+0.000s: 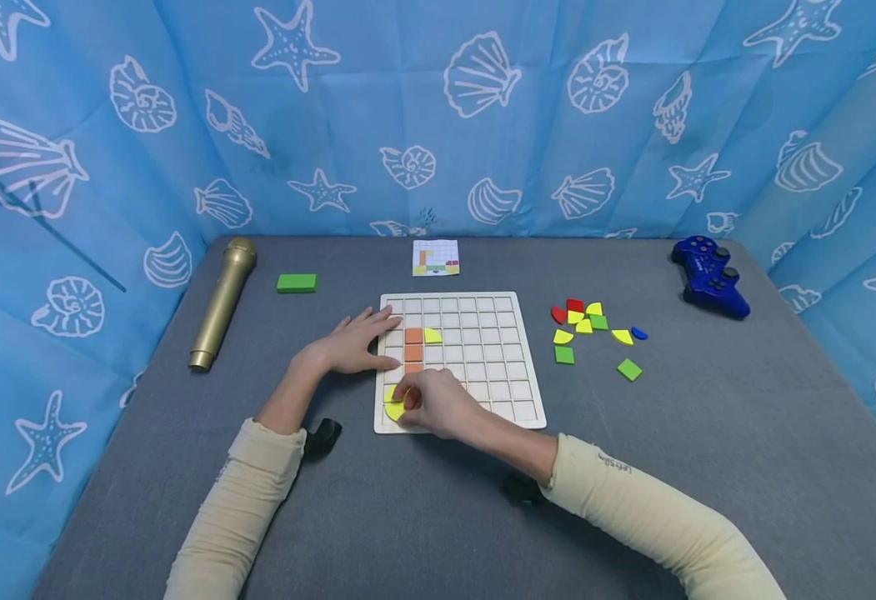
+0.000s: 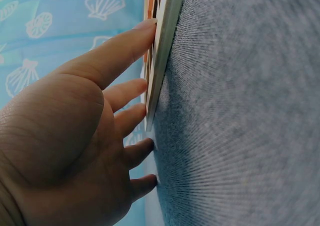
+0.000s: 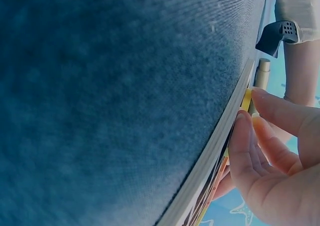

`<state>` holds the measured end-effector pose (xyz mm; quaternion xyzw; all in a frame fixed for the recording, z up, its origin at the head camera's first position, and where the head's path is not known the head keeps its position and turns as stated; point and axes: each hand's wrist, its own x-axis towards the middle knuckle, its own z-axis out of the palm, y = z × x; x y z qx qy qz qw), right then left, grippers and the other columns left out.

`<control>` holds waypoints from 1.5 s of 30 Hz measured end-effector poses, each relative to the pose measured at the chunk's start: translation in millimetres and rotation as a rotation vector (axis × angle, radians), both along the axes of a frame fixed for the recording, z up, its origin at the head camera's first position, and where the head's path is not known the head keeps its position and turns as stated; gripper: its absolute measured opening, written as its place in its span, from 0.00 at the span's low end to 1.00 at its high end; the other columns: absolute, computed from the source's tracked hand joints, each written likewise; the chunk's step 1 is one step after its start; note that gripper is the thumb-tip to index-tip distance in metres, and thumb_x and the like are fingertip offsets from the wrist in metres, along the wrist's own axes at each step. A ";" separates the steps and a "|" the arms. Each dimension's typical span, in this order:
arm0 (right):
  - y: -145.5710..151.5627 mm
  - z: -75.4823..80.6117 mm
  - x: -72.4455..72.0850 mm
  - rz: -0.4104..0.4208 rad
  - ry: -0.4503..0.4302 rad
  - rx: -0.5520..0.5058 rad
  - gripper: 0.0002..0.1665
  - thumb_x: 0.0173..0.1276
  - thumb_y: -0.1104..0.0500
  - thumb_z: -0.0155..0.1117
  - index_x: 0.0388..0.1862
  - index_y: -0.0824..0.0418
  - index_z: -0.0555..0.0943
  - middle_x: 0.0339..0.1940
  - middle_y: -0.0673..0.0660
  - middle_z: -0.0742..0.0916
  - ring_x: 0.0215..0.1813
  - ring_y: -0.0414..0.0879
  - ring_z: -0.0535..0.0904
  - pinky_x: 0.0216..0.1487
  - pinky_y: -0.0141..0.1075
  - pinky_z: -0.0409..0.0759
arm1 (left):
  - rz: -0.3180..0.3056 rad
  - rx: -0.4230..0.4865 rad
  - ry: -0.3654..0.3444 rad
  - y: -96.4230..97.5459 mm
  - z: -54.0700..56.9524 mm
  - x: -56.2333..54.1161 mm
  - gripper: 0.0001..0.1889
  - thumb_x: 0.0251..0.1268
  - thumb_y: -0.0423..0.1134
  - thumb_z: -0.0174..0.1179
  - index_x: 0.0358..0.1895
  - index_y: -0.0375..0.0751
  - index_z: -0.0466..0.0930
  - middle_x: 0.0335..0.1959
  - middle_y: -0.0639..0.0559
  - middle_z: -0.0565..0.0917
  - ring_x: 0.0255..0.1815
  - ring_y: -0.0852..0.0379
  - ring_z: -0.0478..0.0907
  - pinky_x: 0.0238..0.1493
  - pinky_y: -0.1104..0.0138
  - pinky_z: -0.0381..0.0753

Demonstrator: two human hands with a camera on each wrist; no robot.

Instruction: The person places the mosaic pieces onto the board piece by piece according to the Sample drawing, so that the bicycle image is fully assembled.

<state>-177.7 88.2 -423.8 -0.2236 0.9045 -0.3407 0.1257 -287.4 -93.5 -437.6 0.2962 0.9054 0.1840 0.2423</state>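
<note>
A white grid board [image 1: 468, 358] lies in the middle of the table. My left hand [image 1: 355, 343] rests on its left edge, fingers spread and straight, as the left wrist view also shows. At the board's near left corner my right hand [image 1: 441, 404] pinches a yellow quarter-circle tile [image 3: 246, 100] between thumb and finger, low against the grid. Another yellow tile [image 1: 390, 392] sits in that corner, partly hidden by the fingers. Orange square tiles [image 1: 413, 353] stand in a column on the board, with one yellow quarter-circle tile [image 1: 432, 336] to their right.
Loose red, yellow, green and blue tiles [image 1: 583, 326] lie right of the board. A pattern card [image 1: 435, 257] is behind it. A green block [image 1: 297, 283] and a gold microphone [image 1: 223, 304] are at left, a blue game controller [image 1: 710, 277] at far right.
</note>
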 end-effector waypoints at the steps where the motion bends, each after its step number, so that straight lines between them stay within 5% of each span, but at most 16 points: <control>1: 0.0 -0.1 0.1 0.002 0.005 -0.002 0.11 0.55 0.66 0.74 0.38 0.63 0.83 0.26 0.50 0.83 0.29 0.38 0.78 0.30 0.30 0.75 | 0.000 -0.001 -0.001 0.1 -0.1 -0.1 0.42 0.66 0.57 0.57 0.76 0.44 0.50 0.77 0.44 0.43 0.75 0.42 0.34 0.69 0.43 0.34; 39: 2.2 0.2 -1.3 0.029 0.038 0.007 0.11 0.55 0.66 0.74 0.38 0.63 0.83 0.25 0.49 0.82 0.28 0.38 0.75 0.30 0.31 0.74 | 0.005 -0.001 -0.013 0.7 2.6 -0.9 0.42 0.66 0.56 0.57 0.76 0.45 0.49 0.77 0.44 0.43 0.76 0.42 0.33 0.69 0.44 0.34; 45: 13.3 0.6 -4.4 0.022 -0.011 -0.065 0.09 0.60 0.61 0.71 0.39 0.62 0.83 0.25 0.47 0.81 0.26 0.37 0.75 0.29 0.30 0.73 | 0.003 -0.006 -0.008 0.3 1.6 -0.9 0.42 0.66 0.56 0.57 0.76 0.45 0.49 0.77 0.44 0.43 0.75 0.42 0.34 0.69 0.44 0.34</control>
